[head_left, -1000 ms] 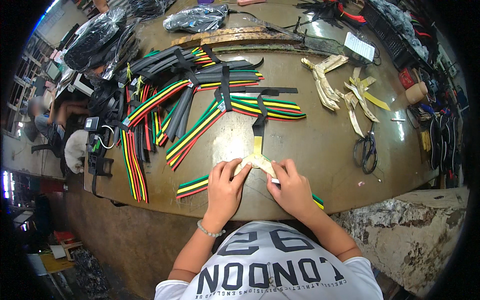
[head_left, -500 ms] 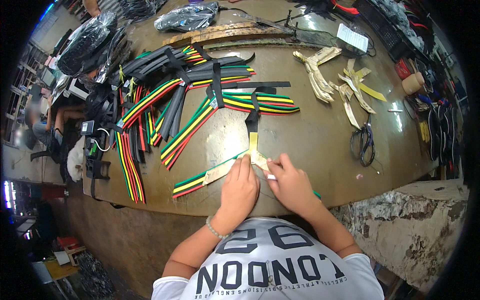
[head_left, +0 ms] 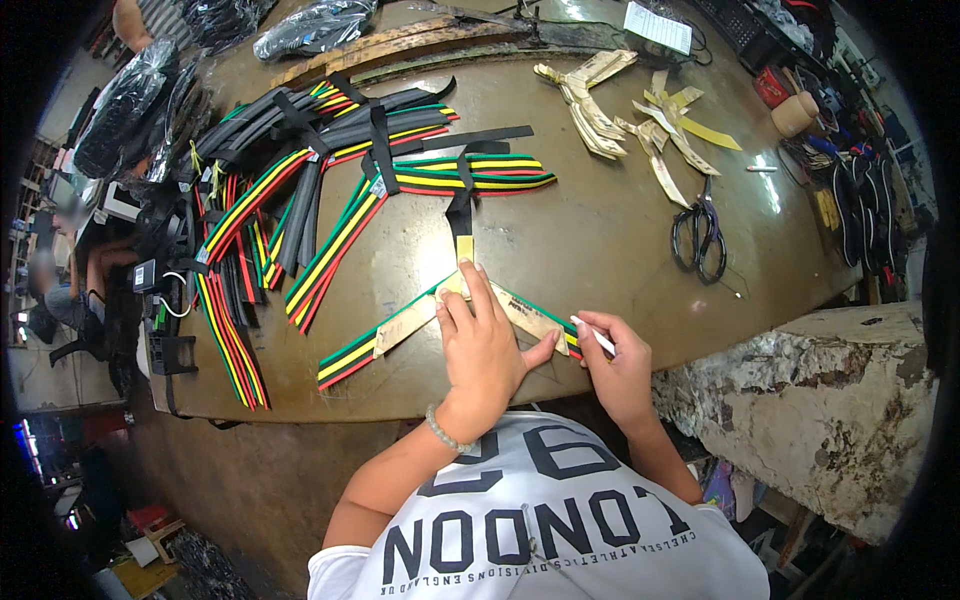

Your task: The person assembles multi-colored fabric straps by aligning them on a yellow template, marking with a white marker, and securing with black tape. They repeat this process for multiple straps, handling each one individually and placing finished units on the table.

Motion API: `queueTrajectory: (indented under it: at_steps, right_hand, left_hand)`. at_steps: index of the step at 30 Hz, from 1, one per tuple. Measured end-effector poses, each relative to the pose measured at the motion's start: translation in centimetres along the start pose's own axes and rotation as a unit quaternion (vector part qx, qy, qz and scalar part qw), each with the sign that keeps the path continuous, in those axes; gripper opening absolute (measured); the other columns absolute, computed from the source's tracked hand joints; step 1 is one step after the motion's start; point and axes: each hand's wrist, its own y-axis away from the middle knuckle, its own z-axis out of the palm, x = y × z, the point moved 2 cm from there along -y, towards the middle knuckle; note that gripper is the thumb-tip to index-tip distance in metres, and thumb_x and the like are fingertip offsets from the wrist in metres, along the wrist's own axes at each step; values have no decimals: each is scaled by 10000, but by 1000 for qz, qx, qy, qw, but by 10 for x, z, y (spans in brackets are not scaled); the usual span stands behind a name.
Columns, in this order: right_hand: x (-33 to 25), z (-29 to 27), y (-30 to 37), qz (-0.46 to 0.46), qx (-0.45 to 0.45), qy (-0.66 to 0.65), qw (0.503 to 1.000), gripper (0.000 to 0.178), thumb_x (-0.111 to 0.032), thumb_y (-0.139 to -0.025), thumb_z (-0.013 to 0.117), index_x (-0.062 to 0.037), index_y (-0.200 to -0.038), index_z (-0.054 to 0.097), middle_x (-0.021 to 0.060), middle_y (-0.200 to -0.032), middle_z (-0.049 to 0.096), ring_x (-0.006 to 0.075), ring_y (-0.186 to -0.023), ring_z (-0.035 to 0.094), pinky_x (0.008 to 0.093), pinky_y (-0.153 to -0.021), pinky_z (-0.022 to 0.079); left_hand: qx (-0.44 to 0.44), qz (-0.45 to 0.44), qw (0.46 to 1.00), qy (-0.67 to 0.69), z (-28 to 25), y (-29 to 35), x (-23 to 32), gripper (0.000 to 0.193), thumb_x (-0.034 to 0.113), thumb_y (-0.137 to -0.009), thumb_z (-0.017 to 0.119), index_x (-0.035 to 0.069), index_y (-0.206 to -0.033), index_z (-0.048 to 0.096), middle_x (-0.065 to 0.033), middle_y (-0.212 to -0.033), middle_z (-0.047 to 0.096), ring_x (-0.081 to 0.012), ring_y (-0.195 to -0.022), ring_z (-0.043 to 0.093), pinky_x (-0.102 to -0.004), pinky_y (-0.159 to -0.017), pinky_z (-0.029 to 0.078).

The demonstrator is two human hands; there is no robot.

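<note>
Two pieces lie left of the scissors [head_left: 699, 236]: we press a seemingly light, stiff template [head_left: 405, 328] at its joint, likely the surest hold, onto softer striped webbing [head_left: 345, 366] with our spread left hand [head_left: 482, 345], our right hand [head_left: 620, 364] pinching a white pen [head_left: 604, 342]

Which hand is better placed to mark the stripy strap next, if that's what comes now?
Probably the right hand: it holds a white stick at the right end of the strap. The left hand looks busy, resting on the cream template.
</note>
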Motion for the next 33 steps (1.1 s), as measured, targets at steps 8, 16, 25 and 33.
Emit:
queueTrajectory:
  at_steps: [8,16,25,33]
  right_hand:
    - [-17,-2,-11,-34,-65,125,989,127,-100,-891,663,20,-930,659,163,-841,648,275,-707,671,354,-620,528]
    - [-19,1,2,-162,-106,251,948,68,-40,-846,614,4,-840,563,173,-825,562,401,-825,549,492,-717,450]
    - [-27,-8,-61,-64,-42,-15,997,117,-80,-897,677,2,-979,698,82,-937,684,96,-796,631,265,-687,509]
    - [-44,85,-140,-379,-254,118,882,129,-89,-832,654,-17,-930,698,135,-913,644,340,-903,596,418,-828,489]
  left_hand:
    - [-29,-15,998,-45,0,-5,6,1104,751,-715,573,-201,-1269,498,-271,-1426,367,-420,-1100,503,-480,-1012,427]
    - [-32,-18,996,-82,2,-7,10,1123,742,-718,576,-216,-1292,456,-284,-1420,371,-382,-1026,496,-451,-995,442]
    - [-48,-12,997,-62,-2,-11,5,1095,797,-651,600,-118,-1249,538,-273,-1427,389,-372,-1075,522,-445,-924,496]
    - [10,12,999,-51,-5,-18,-3,950,822,-584,628,-29,-1005,584,-278,-1408,452,-262,-934,517,-356,-758,477]
